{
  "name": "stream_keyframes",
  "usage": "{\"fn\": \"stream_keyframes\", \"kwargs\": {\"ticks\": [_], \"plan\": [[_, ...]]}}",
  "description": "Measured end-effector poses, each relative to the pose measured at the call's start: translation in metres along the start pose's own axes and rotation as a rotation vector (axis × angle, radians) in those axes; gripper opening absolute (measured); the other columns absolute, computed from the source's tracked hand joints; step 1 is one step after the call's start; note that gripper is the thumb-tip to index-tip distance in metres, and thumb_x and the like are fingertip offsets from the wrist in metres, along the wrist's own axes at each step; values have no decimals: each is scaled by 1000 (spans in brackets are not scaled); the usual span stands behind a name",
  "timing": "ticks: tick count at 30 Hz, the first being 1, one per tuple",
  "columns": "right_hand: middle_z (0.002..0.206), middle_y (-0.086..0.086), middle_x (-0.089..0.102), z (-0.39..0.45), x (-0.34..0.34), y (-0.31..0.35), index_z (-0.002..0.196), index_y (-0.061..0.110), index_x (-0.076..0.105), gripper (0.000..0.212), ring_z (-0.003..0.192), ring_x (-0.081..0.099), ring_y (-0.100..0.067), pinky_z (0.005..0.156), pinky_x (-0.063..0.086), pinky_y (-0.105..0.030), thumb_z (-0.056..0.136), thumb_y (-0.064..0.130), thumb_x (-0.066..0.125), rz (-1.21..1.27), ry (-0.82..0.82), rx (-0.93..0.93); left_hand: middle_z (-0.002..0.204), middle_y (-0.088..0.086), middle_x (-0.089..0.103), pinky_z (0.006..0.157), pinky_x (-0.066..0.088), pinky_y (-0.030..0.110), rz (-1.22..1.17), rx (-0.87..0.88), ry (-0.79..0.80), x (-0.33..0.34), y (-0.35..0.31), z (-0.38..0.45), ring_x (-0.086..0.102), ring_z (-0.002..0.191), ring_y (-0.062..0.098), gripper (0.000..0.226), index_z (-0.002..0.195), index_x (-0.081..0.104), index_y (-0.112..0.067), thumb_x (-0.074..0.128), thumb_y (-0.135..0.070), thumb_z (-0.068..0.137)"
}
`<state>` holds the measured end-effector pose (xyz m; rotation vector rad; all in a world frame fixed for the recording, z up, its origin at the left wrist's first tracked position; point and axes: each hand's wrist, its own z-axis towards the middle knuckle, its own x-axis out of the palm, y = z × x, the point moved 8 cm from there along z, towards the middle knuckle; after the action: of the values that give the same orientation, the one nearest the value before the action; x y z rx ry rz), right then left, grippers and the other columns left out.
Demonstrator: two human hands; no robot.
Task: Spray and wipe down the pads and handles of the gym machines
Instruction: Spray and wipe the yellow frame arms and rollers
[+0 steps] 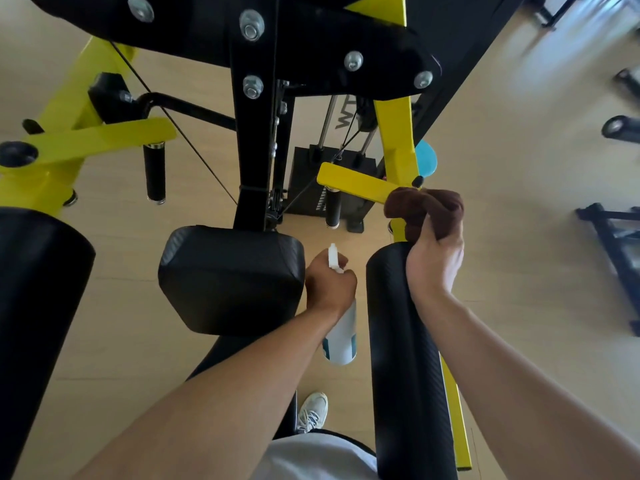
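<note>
Brown cloth [424,211] bunched in right hand [434,263] fingers

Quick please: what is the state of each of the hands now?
Left hand: closed, holding the spray bottle.
Right hand: closed, holding the brown cloth at the roller pad.

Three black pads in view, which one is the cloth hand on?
The long roller pad on the right: the right hand, gripping the brown cloth, rests at its top end. The centre square pad and left roller pad are untouched.
</note>
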<state>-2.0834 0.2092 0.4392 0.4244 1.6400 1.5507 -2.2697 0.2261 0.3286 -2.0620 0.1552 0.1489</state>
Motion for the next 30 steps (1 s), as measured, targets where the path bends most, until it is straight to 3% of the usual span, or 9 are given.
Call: {"fn": "stream_keyframes", "kwargs": {"ticks": [2,6,11,13,15,19,23,27,30], "plan": [[99,18,66,0,-1,0,122,23,66,24,82,60,14,67,41,-1,105,18,49,-11,-3,-4,86,2,61,57,39,13,20,5,0,0,-6,3,54,70,9,13,93,64,-10,62,2,88],[100,20,65,0,-1,-1,123,24,66,24,82,59,17,66,39,0,106,20,50,-21,3,-13,71,-2,51,53,35,18,97,2,-51,-1,-11,7,52,70,16,21,77,53,-16,59,-4,93],[100,20,66,1,0,-2,121,30,65,23,83,60,15,66,42,-1,106,23,51,-23,2,-3,84,1,57,57,37,16,30,19,-80,-2,-15,6,53,73,14,17,88,58,-14,62,2,86],[100,19,65,1,0,-3,123,28,65,24,83,60,16,65,41,0,106,22,50,-38,3,-6,74,-1,53,56,37,20,40,26,-101,-2,-19,7,52,71,16,20,79,54,-16,60,-1,90],[102,15,67,2,0,-4,125,29,65,24,84,60,16,66,41,0,106,24,50,-47,2,-9,71,-3,49,58,38,23,46,-6,-116,-3,-18,8,53,73,18,16,82,53,-14,58,-5,95],[98,22,65,3,1,-7,126,30,65,25,83,59,18,64,40,2,106,26,50,-55,0,5,86,4,58,66,43,24,50,-81,-53,-1,-5,8,56,78,19,8,98,61,-8,60,-2,92],[100,20,67,2,1,-7,126,31,65,25,85,60,17,65,41,1,106,26,50,-54,3,10,87,4,55,76,44,29,103,-130,-60,0,5,5,57,84,22,6,95,53,-13,55,-11,100],[105,17,68,3,0,-8,127,33,64,25,88,62,14,71,45,-8,106,29,51,-55,3,10,91,6,59,74,43,28,110,-124,-25,2,11,2,58,84,23,5,95,60,-10,57,-6,95],[103,19,67,2,1,-9,127,33,64,25,87,61,15,70,45,-7,106,29,51,-53,4,12,87,7,58,72,44,30,160,-103,-42,1,9,1,62,85,27,8,91,57,-12,55,-12,99]]}}
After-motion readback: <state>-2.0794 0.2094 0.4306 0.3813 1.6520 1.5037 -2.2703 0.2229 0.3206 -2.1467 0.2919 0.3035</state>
